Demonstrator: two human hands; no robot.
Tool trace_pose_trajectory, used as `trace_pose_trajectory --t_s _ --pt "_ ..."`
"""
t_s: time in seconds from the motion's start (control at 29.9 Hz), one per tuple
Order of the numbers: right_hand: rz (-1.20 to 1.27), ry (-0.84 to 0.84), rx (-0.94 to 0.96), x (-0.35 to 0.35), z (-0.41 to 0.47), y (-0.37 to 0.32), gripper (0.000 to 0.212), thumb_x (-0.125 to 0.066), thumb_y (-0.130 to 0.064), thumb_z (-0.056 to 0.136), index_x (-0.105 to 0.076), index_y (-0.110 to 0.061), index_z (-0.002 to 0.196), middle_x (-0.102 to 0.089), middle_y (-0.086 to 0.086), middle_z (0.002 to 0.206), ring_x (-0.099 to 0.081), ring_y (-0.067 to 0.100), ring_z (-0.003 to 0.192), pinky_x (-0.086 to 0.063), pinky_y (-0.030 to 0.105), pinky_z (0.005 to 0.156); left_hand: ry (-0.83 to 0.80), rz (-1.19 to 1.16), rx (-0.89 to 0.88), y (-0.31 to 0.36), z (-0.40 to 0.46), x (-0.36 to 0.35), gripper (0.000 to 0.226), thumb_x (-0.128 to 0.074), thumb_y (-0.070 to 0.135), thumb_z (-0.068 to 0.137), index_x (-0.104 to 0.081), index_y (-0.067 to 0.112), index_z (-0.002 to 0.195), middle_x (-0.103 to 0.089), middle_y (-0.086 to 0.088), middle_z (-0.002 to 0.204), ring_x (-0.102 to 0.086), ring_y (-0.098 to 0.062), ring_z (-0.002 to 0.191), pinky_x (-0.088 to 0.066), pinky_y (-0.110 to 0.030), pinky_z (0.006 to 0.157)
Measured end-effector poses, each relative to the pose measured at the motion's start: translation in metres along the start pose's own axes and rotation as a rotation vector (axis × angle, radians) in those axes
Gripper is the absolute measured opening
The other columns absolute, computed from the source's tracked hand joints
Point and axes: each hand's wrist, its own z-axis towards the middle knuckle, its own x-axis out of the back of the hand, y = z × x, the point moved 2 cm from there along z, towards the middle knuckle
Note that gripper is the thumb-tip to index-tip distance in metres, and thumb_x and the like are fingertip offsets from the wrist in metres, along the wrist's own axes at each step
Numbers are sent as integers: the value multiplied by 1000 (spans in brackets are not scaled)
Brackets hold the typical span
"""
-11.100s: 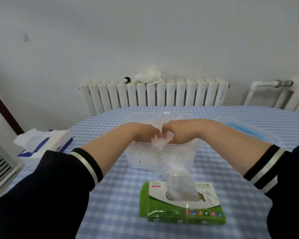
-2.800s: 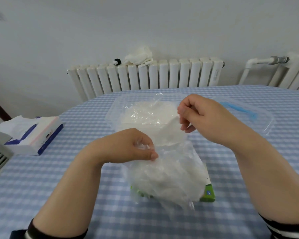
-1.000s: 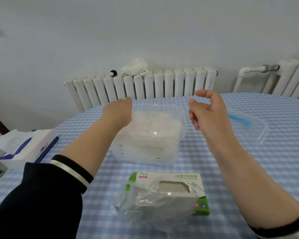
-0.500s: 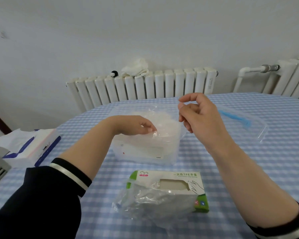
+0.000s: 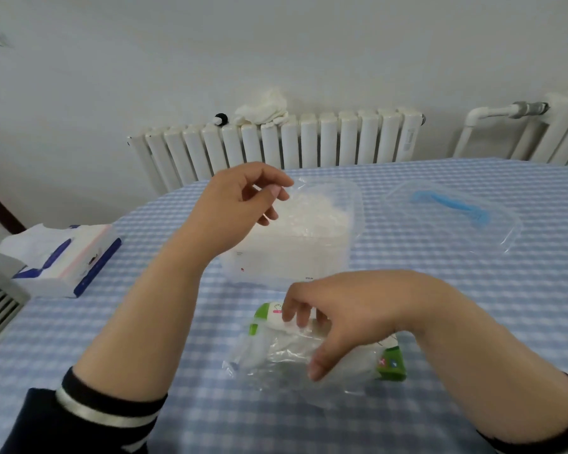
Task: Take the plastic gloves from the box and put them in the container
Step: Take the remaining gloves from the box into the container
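Observation:
A clear plastic container stands mid-table, filled with crumpled plastic gloves. My left hand hovers over its left rim, fingers loosely curled and apart, nothing clearly held. Nearer to me lies the green and white glove box, with a loose heap of clear gloves spilling over its front. My right hand is down over the box. Its fingertips touch the white top and the gloves, and its thumb is spread above the heap. The hand hides most of the box top.
The container's clear lid with a blue handle lies to the right. A tissue box sits at the table's left edge. A white radiator with a cloth on top stands behind the checked table.
My right hand dropped from beside the container down onto the glove box and loose gloves. My left hand lifted out of the container and hovers at its rim.

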Motion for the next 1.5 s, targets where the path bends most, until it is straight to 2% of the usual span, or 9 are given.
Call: trace_pose_trajectory --t_s 0.17,0.4,0.5,0.63,0.8,0.97,1.07,1.27,1.5 --pt "-288 133 -49 -11 15 -6 35 -68 -42 84 -56 -16 104 -57 -3 94 -52 17 82 -36 25 58 -27 -373 238 -12 -21 -7 18 -50 9 100 -67 16 101 -72 2 84 -64 -15 61 -53 -25 57" --pt "-84 457 -33 19 4 0 32 -52 -41 96 -58 -21 71 -51 -5 62 -46 5 59 -36 28 59 -451 -220 196 -14 -33 -15 33 -58 41 93 -59 23 120 -71 0 109 -69 -15 98 -54 -26 85" --pt "-37 520 -38 25 0 7 37 -45 -39 99 -58 -20 71 -50 -5 62 -47 6 58 -36 27 57 -525 -111 198 -16 -35 -16 43 -78 33 78 -62 29 117 -70 5 108 -66 -10 103 -52 -33 95" --pt "15 532 -31 29 -4 12 42 -42 -36 101 -48 -16 65 -48 -5 58 -43 7 54 -34 25 56 -467 -105 202 -16 -33 -12 40 -81 17 75 -66 26 111 -71 -1 103 -69 -17 94 -57 -36 87" --pt "216 670 1 36 -6 21 46 -46 -36 98 -39 -13 59 -40 -8 51 -40 7 50 -36 25 55 -541 -59 206 -18 -37 -8 39 -82 13 75 -63 25 107 -71 7 97 -68 -10 91 -55 -26 79" --pt "625 795 82 41 -11 27 49 -50 -32 99 -59 13 81 -68 24 83 -68 33 75 -59 39 76 -731 132 162 -25 -41 -7 50 -82 23 77 -54 39 115 -65 17 106 -63 -4 98 -52 -27 84" --pt "887 853 118 46 -18 26 40 -50 -28 99 -71 5 88 -75 12 85 -72 28 77 -60 33 70 -805 185 172 -27 -43 -6 60 -85 34 70 -49 46 118 -62 19 109 -60 -2 100 -48 -24 83" --pt "1174 768 139 47 -16 27 39 -50 -28 98 -76 -9 77 -74 16 84 -69 23 72 -58 33 63 -468 -256 86 -10 -37 -1 67 -72 58 73 -52 28 129 -68 10 117 -62 -11 113 -50 -23 90" --pt "1165 402 156 37 -13 22 33 -54 -31 83 -71 -3 90 -73 17 82 -69 22 66 -55 27 54 117 -582 255 0 -32 -11 19 -53 22 98 -65 13 87 -73 2 85 -70 -15 78 -56 -26 71"
